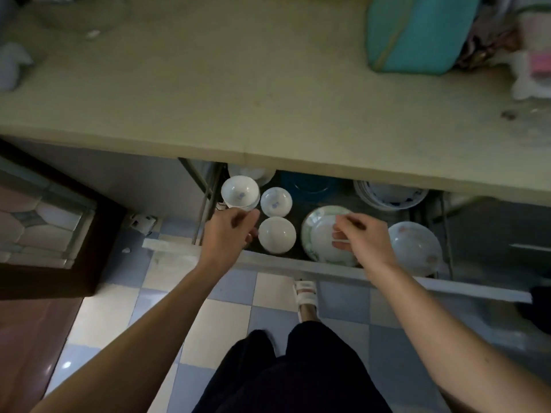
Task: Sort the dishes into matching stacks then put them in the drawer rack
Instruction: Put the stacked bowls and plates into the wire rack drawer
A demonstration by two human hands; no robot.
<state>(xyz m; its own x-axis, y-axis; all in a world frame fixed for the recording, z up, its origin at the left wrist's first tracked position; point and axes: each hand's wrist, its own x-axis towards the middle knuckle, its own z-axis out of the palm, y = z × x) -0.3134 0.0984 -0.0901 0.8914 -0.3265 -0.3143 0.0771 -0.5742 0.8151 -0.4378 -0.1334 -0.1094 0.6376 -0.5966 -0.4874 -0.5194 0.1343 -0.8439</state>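
Three small bowls (pixel 275 217) sit at the drawer rack's (pixel 328 268) 9 o'clock, grouped by kind; plates toward 3. Left hand (pixel 231 231) loosely curled beside them, gripping nothing. Right hand (pixel 362 236) over green-rimmed plate (pixel 317 234); hold unclear, can't tell.

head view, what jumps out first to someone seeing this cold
Two bare arms reach into an open drawer rack under the countertop: the left hand by the white bowls at its left end, the right hand over a green-rimmed plate. On the counter's far right sits a teal bag.
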